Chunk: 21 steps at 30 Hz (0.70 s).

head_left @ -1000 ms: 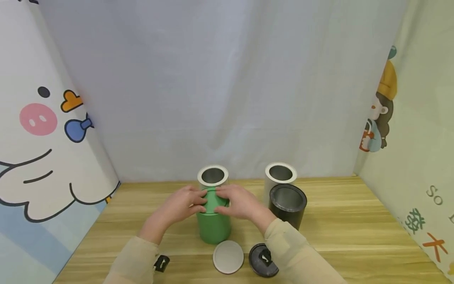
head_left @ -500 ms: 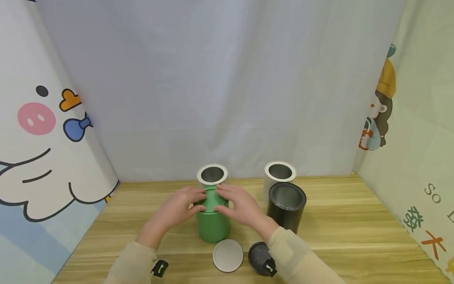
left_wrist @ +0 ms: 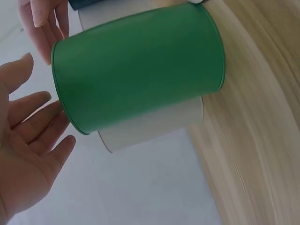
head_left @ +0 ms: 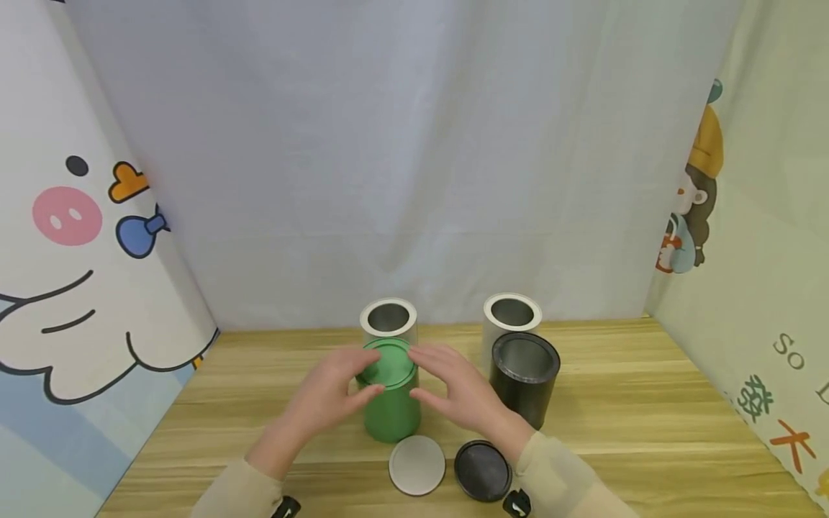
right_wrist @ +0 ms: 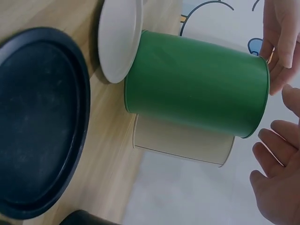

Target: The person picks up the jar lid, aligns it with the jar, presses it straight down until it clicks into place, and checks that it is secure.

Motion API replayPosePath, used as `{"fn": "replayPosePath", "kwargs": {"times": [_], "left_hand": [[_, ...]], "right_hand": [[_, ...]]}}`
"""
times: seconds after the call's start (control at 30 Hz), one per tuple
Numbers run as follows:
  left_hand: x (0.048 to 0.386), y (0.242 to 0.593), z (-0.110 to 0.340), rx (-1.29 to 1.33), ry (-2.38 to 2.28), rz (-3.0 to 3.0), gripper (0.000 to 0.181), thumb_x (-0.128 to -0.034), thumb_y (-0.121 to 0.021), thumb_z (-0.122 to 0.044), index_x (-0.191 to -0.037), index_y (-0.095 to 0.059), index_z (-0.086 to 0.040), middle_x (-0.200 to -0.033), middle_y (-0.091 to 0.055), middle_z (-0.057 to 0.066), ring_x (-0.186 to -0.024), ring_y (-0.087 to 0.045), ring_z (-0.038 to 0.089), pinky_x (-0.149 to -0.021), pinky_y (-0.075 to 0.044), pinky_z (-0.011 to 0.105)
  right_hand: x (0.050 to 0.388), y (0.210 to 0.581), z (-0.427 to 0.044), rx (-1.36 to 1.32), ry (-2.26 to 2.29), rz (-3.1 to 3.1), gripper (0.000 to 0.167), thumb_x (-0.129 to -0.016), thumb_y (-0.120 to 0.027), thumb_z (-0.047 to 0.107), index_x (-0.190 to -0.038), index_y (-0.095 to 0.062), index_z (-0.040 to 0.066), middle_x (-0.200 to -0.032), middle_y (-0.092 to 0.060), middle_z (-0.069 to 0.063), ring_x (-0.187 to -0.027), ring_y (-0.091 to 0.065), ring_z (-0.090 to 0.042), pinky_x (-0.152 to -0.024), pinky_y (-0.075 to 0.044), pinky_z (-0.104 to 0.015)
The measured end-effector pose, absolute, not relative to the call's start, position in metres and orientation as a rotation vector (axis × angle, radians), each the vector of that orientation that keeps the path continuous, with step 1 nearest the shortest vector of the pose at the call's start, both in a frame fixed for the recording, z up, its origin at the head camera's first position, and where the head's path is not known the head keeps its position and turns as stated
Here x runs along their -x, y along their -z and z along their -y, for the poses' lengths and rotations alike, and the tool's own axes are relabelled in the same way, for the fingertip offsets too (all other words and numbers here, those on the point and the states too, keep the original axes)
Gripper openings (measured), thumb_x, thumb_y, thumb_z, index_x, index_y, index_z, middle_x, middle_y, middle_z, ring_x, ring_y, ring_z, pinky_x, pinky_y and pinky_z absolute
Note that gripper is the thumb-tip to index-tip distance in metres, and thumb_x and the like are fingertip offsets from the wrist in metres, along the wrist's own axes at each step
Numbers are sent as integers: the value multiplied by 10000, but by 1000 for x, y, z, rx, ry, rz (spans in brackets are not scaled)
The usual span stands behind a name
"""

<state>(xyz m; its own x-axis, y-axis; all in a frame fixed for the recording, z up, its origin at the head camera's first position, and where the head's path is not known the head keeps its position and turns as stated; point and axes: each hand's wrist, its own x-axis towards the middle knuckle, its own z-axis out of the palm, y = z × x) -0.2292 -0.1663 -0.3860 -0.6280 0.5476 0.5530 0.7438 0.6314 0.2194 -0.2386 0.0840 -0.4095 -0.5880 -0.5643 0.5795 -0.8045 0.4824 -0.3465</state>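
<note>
A green can stands upright on the table with a green lid lying on its top. My left hand is at the left of the lid, fingers spread and gently bent, its fingertips close to the rim. On the other side my right hand hovers by the rim with fingers extended. Both wrist views show the can's side with neither hand wrapped around it. Whether any fingertip still touches the rim I cannot tell.
Behind the green can is a white can, uncovered. To the right stand another uncovered white can and an uncovered black can. A white lid and a black lid lie flat in front.
Both hands have drawn apart and slightly toward me, off the top of the green lid, so more of it shows. The cans and the loose lids stay in place.
</note>
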Motion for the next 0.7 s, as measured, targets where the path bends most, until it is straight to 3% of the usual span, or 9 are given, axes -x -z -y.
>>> {"fn": "replayPosePath", "kwargs": {"times": [0.27, 0.7], "left_hand": [[210, 388, 161, 961, 680, 2443, 585, -806, -836, -249, -1268, -626, 42, -1270, -636, 176, -1176, -585, 352, -989, -477, 508], [191, 391, 144, 1000, 649, 2387, 802, -710, -892, -367, -1330, -579, 34, -1315, -604, 173, -1211, -560, 339, -1004, -472, 484]], "right_hand": [[226, 409, -99, -1155, -793, 2363, 596, -874, -770, 207, -1388, -554, 0, -1398, -561, -143, -1323, -480, -334, -1112, -343, -522], [211, 414, -119, -1163, -738, 2392, 658, -852, -790, 238, -1423, -529, 40, -1427, -540, -115, -1348, -450, -317, -1101, -366, -501]]}}
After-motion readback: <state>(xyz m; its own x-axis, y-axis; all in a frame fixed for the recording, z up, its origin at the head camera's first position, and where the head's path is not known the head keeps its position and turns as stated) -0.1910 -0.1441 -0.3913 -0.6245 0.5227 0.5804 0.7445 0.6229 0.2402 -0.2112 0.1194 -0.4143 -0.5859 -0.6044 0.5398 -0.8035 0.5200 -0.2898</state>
